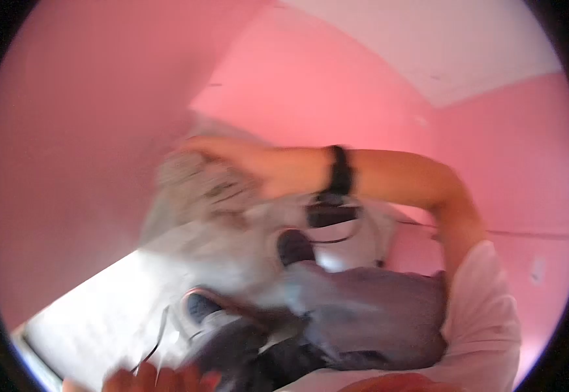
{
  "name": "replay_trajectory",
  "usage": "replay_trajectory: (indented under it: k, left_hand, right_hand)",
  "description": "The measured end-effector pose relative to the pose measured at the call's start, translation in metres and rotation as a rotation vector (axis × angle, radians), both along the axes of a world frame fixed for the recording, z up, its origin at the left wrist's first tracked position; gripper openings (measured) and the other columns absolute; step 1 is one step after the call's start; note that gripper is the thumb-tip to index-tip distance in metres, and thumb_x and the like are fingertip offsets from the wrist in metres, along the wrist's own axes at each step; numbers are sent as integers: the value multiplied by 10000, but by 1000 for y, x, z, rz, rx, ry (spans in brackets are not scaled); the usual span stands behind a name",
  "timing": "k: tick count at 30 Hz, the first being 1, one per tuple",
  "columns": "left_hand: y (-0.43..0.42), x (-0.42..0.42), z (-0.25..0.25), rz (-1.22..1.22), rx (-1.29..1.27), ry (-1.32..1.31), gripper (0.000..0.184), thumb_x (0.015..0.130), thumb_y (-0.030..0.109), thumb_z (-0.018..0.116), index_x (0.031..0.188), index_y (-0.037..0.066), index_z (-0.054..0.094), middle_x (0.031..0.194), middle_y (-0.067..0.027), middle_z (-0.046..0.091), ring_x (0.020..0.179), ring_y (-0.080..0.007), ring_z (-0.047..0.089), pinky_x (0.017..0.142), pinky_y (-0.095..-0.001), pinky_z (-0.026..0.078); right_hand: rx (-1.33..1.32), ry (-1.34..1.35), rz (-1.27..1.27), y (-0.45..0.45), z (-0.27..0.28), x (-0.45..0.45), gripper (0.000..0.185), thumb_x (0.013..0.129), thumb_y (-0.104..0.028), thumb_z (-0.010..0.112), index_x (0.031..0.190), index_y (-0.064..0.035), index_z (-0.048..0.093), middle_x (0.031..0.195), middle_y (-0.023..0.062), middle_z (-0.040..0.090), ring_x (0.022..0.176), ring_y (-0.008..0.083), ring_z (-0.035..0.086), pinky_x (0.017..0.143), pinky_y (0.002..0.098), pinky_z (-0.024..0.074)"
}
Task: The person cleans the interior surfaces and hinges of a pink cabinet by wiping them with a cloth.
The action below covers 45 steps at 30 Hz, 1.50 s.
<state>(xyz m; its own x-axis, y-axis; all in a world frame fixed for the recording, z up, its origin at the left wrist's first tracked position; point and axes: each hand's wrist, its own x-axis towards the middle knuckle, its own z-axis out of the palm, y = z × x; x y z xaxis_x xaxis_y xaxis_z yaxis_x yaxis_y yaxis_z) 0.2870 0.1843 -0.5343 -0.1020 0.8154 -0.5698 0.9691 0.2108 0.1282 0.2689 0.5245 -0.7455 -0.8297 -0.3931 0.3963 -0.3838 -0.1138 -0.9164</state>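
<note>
My right arm reaches in from the right, a black band around its wrist, to my right hand (222, 151) beside the pink wall's edge. That hand is smeared by motion, and its fingers cannot be made out. Just below it is a blurred, crumpled greyish thing (209, 193) that looks like cloth or a bag; whether I grip it is unclear. At the bottom edge, my left hand (157, 380) shows only its fingers, bent and close together. What they close on is hidden below the frame. A thin dark cable (160, 336) runs just above them.
Pink walls (317, 85) stand close on the left, ahead and at the right. My dark shoes (295, 247) and grey trousers (382, 317) are over a pale, stained floor (101, 320). A black box-like object (332, 215) with a cable lies beyond one shoe.
</note>
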Motion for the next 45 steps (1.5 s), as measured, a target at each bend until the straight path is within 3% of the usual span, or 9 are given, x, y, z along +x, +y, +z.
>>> replay_trajectory:
  k: [2, 3, 13, 16, 20, 27, 39, 41, 45]
  left_hand:
    - [83, -31, -6, 315, -326, -98, 622, 757, 194, 751, 1340, 119, 550, 1384, -169, 520, 1201, -334, 578, 919, -439, 538]
    - [66, -35, -31, 253, 169, 41, 581, 751, 273, 773, 1269, 94, 580, 1255, -142, 576, 1071, -285, 612, 826, -401, 538]
    - [88, -112, -57, 393, 1346, 77, 520, 817, 90, 725, 1259, 1, 467, 1203, -165, 548, 1010, -382, 599, 737, -426, 539]
    - [78, -122, -70, 506, 1323, -10, 505, 867, 113, 698, 1279, -16, 437, 1175, -209, 575, 958, -378, 633, 698, -404, 537]
    - [64, -123, -109, 710, 1142, -156, 446, 894, 125, 672, 1261, -44, 482, 1066, -218, 612, 843, -318, 675, 670, -385, 535]
    - [64, -133, -169, 852, 699, -460, 377, 901, 126, 660, 1202, -78, 562, 1035, -202, 659, 821, -274, 692, 647, -361, 535]
    - [125, -129, -74, 715, 1330, -875, 678, 940, 12, 570, 1506, -28, 200, 1237, -178, 552, 1081, -242, 625, 850, -333, 534]
    - [129, -146, -78, 718, 1312, -899, 684, 934, 8, 574, 1505, -31, 200, 1236, -179, 556, 1095, -248, 621, 848, -326, 535]
    - [127, -144, -116, 731, 1141, -767, 679, 903, -2, 594, 1482, -43, 240, 1312, -224, 508, 1216, -332, 560, 943, -370, 508]
  right_hand:
    - [-90, -390, -153, -8, 43, -21, 526, 997, -425, 568, 1317, -9, 528, 1268, 83, 596, 1148, 115, 572, 967, 302, 475]
    - [-133, -853, -290, -19, 67, -30, 478, 994, -416, 578, 1247, -10, 594, 1200, 84, 637, 1104, 119, 595, 935, 308, 491]
    - [-620, 134, -512, -84, 191, -79, 308, 966, -164, 661, 1190, -4, 523, 1143, 79, 566, 937, 163, 632, 794, 285, 547]
    - [-582, 1137, -391, -106, 167, -170, 468, 871, -171, 784, 1190, -8, 484, 1089, 103, 532, 915, 162, 596, 788, 325, 517]
    - [80, 993, -842, -99, 112, -137, 531, 617, -183, 859, 1065, -199, 576, 1116, 60, 536, 933, 301, 555, 807, 428, 441]
    - [436, 828, -666, -74, 19, -119, 476, 742, -305, 861, 1070, -130, 564, 1093, 76, 550, 916, 293, 567, 770, 414, 472]
    - [-172, 446, -850, -42, 168, -140, 447, 787, -129, 850, 1112, -32, 557, 1133, 67, 558, 1042, 184, 562, 901, 338, 484]
    - [146, 1640, -1044, -18, 160, -205, 493, 855, -202, 805, 1183, -17, 487, 1072, 100, 504, 841, 170, 545, 742, 322, 478]
    - [153, 1024, -1085, -31, 110, -154, 424, 836, -140, 809, 1147, -25, 546, 1122, 60, 563, 1039, 159, 558, 930, 320, 470]
